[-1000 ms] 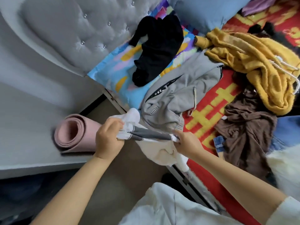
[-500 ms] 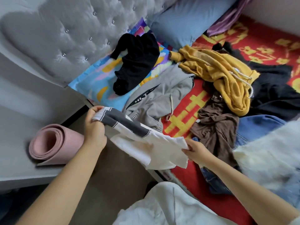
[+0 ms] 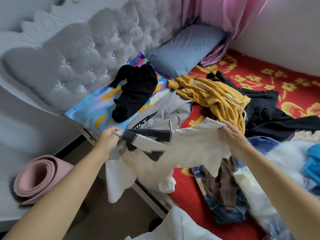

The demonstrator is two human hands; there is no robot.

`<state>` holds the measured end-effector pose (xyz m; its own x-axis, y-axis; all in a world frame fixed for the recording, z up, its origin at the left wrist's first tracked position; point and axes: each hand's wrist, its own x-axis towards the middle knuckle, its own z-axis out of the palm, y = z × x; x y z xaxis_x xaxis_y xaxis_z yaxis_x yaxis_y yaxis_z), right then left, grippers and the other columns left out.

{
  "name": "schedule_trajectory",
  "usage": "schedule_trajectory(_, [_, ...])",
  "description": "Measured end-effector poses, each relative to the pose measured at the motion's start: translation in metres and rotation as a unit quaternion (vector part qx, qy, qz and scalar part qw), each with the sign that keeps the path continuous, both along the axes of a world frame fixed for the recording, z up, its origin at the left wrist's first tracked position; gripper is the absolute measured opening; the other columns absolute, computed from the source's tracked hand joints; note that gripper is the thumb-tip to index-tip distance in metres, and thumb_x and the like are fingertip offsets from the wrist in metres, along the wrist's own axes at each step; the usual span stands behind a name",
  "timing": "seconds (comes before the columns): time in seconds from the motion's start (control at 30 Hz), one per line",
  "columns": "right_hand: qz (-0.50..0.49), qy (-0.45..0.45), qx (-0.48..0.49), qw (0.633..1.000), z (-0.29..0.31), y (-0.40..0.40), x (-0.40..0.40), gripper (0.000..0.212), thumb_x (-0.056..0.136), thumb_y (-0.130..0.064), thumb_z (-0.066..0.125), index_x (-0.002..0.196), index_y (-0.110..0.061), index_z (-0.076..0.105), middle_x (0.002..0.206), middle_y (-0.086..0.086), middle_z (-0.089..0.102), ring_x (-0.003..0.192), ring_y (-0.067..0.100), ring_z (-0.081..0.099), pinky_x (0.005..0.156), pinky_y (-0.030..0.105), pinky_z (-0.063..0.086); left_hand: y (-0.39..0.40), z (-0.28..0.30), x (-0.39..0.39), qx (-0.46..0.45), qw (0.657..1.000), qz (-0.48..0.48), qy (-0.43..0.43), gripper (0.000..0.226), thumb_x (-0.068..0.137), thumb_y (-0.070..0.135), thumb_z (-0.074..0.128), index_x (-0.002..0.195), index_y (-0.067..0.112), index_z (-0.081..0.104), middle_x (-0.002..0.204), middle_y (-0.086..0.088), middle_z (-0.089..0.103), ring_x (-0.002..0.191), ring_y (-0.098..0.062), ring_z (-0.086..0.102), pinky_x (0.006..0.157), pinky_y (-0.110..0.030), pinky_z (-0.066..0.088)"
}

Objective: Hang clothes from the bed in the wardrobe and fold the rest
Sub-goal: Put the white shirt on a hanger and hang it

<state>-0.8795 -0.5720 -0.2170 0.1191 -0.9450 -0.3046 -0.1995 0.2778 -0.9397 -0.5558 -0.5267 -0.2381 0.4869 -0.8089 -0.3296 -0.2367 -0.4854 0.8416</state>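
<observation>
Covering bed (image 3: 204,201) — red patterned spread, strewn clothes (image 3: 213,96)

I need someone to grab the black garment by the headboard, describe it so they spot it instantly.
Start at the grey tufted headboard. Just below it lies a bright multicoloured pillow, and the black garment is crumpled on top, the only dark item on that pillow.

Grey tufted headboard (image 3: 90,54) with crystal buttons, behind bed. Pink curtain (image 3: 223,19) hanging right of headboard, pale wall (image 3: 284,40) beyond. Rolled pink mat (image 3: 37,179) below headboard, on grey ledge. Beige floor (image 3: 107,210) beside mat. Soft daylight.
</observation>
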Motion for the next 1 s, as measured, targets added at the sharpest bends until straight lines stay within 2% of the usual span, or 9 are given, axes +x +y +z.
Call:
schedule_trajectory(0.17, [0.006,-0.167,0.046,0.985,0.067,-0.013,0.006,0.032,0.097,-0.003,0.035,0.087,-0.020,0.060,0.069,-0.001,0.064,0.060,0.010,0.062,0.052,0.017,0.050,-0.027,0.019,-0.001,-0.013,0.992,-0.043,-0.117,0.017,0.082,-0.005,0.056,0.089,0.011,0.056,0.093,-0.015,0.057,0.090,-0.028,0.053,0.073,-0.029,0.039])
schedule_trajectory(0.23, [0.026,-0.240,0.024,0.970,0.084,-0.016,0.008,0.034,0.096,0.000,0.031,0.094,-0.019,0.059,0.067,-0.005,0.068,0.059,0.007,0.064,0.055,0.016,0.052,-0.038,0.026,-0.008,-0.021,0.993,-0.096,-0.064,0.041,0.081,-0.001,0.064,0.118,0.009,0.050,0.119,-0.018,0.053,0.109,-0.028,0.050,0.080,-0.028,0.040])
schedule_trajectory(0.33, [0.041,-0.314,-0.010,0.948,0.099,-0.022,0.013,0.036,0.095,-0.002,0.028,0.098,-0.023,0.058,0.076,-0.002,0.065,0.064,0.011,0.060,0.061,0.024,0.050,-0.040,0.035,-0.028,-0.012,0.972,-0.194,-0.131,0.064,0.082,0.011,0.068,0.137,0.012,0.035,0.141,-0.012,0.035,0.129,-0.026,0.035,0.094,-0.031,0.034])
schedule_trajectory(0.47, [0.056,-0.379,-0.021,0.923,0.099,-0.031,0.025,0.025,0.080,-0.006,0.053,0.080,-0.025,0.069,0.077,0.002,0.054,0.061,0.014,0.057,0.060,0.028,0.048,-0.021,0.022,-0.061,0.064,0.932,-0.355,-0.041,0.036,0.086,0.018,0.063,0.119,0.010,0.051,0.123,-0.009,0.055,0.107,-0.017,0.055,0.086,-0.025,0.046])
schedule_trajectory(0.6, [0.109,-0.407,-0.043,0.906,0.097,-0.034,0.034,0.045,0.034,-0.028,0.088,0.076,-0.028,0.071,0.081,0.005,0.055,0.074,0.022,0.053,0.067,0.036,0.051,0.003,-0.007,-0.082,0.122,0.860,-0.496,0.008,0.058,0.079,0.034,0.067,0.129,0.016,0.044,0.122,0.006,0.054,0.116,-0.007,0.050,0.099,-0.020,0.041])
schedule_trajectory(0.73, [0.127,-0.449,-0.075,0.881,0.106,-0.032,0.037,0.045,0.042,-0.027,0.088,0.084,-0.025,0.072,0.088,0.010,0.043,0.081,0.026,0.049,0.071,0.036,0.052,-0.004,-0.010,-0.108,0.048,0.923,-0.378,-0.052,0.032,0.083,0.033,0.058,0.112,0.018,0.055,0.105,-0.004,0.063,0.104,-0.017,0.057,0.078,-0.020,0.043])
schedule_trajectory(0.8, [0.128,-0.465,-0.099,0.870,0.113,-0.029,0.030,0.039,0.049,-0.025,0.085,0.086,-0.025,0.072,0.087,0.008,0.055,0.081,0.024,0.059,0.072,0.035,0.053,-0.015,-0.001,-0.113,0.022,0.935,-0.343,-0.092,0.046,0.073,0.044,0.040,0.097,0.011,0.062,0.098,-0.005,0.065,0.095,-0.016,0.059,0.070,-0.020,0.037])
schedule_trajectory(0.87, [0.133,-0.470,-0.125,0.864,0.119,-0.024,0.020,0.034,0.054,-0.025,0.082,0.087,-0.025,0.072,0.084,0.003,0.068,0.081,0.020,0.066,0.072,0.035,0.053,-0.021,0.002,-0.115,-0.021,0.940,-0.342,0.003,0.034,0.062,0.035,0.051,0.091,0.019,0.059,0.087,0.005,0.062,0.084,-0.003,0.058,0.069,-0.012,0.040])
schedule_trajectory(1.0, [0.136,-0.472,-0.159,0.856,0.129,-0.016,0.005,0.033,0.057,-0.024,0.083,0.089,-0.022,0.071,0.085,0.002,0.068,0.084,0.020,0.065,0.071,0.035,0.053,-0.022,-0.010,-0.133,-0.011,0.882,-0.470,0.029,0.071,0.069,0.016,0.067,0.133,0.021,0.038,0.122,0.009,0.046,0.114,0.001,0.042,0.093,-0.017,0.034])
